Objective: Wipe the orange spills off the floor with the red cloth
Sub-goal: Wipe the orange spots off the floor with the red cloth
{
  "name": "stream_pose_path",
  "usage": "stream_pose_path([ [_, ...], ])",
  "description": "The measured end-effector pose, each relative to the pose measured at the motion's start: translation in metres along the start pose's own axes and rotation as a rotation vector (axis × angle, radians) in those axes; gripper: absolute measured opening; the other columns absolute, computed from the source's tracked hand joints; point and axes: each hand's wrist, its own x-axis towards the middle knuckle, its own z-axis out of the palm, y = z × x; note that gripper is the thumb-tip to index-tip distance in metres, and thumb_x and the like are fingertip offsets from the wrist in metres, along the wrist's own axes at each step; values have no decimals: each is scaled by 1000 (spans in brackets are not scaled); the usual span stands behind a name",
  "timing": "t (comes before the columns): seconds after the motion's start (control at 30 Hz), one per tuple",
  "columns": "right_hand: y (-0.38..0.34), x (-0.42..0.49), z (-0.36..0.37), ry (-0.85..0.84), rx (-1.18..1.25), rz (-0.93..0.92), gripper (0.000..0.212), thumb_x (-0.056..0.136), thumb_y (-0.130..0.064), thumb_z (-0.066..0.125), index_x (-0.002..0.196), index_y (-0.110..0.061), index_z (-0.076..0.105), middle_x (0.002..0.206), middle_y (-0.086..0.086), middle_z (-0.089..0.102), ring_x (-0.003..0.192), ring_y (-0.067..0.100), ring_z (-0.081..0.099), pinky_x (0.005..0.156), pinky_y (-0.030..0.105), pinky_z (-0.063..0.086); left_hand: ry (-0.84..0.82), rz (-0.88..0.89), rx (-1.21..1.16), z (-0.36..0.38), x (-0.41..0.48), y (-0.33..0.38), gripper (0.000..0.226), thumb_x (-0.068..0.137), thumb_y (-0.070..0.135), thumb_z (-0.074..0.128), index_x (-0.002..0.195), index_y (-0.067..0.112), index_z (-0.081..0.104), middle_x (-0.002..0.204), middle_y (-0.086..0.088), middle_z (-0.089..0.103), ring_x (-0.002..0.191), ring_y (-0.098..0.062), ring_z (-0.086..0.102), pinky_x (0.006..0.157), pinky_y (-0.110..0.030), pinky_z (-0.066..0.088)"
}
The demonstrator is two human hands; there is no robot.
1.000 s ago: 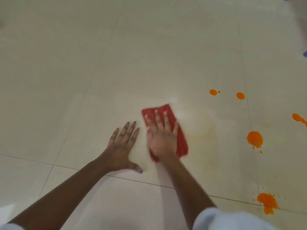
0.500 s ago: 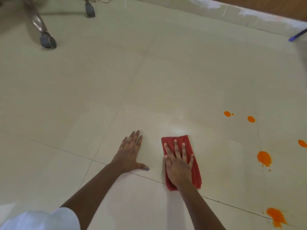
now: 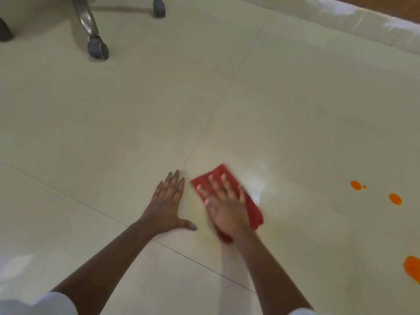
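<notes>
Tilted leftward since a moment ago, the red cloth [image 3: 254, 211] lies flat on the floor [image 3: 295, 110] under the right hand [image 3: 223, 206], whose straight, spread fingers press it down, the left hand [image 3: 167, 205] splayed flat just beside it, the orange spills [image 3: 355, 185] well off to the right.

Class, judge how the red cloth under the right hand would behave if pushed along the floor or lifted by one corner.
The red cloth probably slides easily: it lies flat on the glossy floor under the right hand, fingers straight. Lifted by a corner it would likely droop, looking like thin folded fabric.
</notes>
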Motion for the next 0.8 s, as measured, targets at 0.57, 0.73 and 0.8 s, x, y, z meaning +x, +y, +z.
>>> stream_pose_path([
  [0.57,88,119,-30,-12,81,377,48,99,-38,19,145,-47,10,158,-11,-1,145,17,-6,113,53,0,95,-77,-48,5,23,-1,141,41,98,31,143,10,-13,151,0,-24,136,-11,-27,109,-33,-18],
  [0.73,7,37,-5,60,102,363,54,90,-37,20,144,-41,23,157,-4,13,145,26,5,110,58,3,89,-87,-44,2,22,-1,138,43,96,34,138,15,-25,149,0,-30,133,-10,-32,106,-32,-23],
  [0.8,-33,57,3,57,108,81,51,90,-38,24,140,-42,34,154,-4,24,143,26,15,110,59,8,86,-75,-51,4,20,-2,136,46,94,40,137,19,-27,149,0,-29,134,-10,-32,106,-32,-23],
])
